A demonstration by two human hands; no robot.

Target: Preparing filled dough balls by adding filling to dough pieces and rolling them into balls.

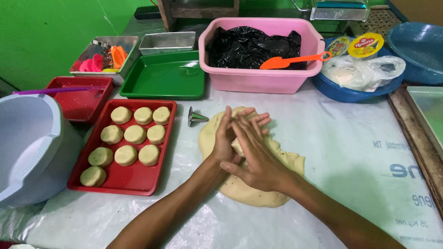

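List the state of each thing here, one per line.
Left hand: pressed against the right, dough piece between.
Right hand: pressed against the left.
Dough slab: flattened on the sheet.
Red tray: holds ten dough rounds.
Green tray: empty.
Pink tub: lined with black plastic.

The bench (pixel 350 152) is covered by a white plastic sheet (pixel 323 193), on which a flattened slab of pale dough (pixel 286 163) and a small metal cone (pixel 196 117) are laid. At the left, a red tray (pixel 164 152) of round dough pieces, a smaller red tray (pixel 80 108) and a grey tub (pixel 27 147) are set. Behind, a green tray (pixel 166 78), a pink basin (pixel 258 78) and a blue bowl (pixel 350 94) are placed.
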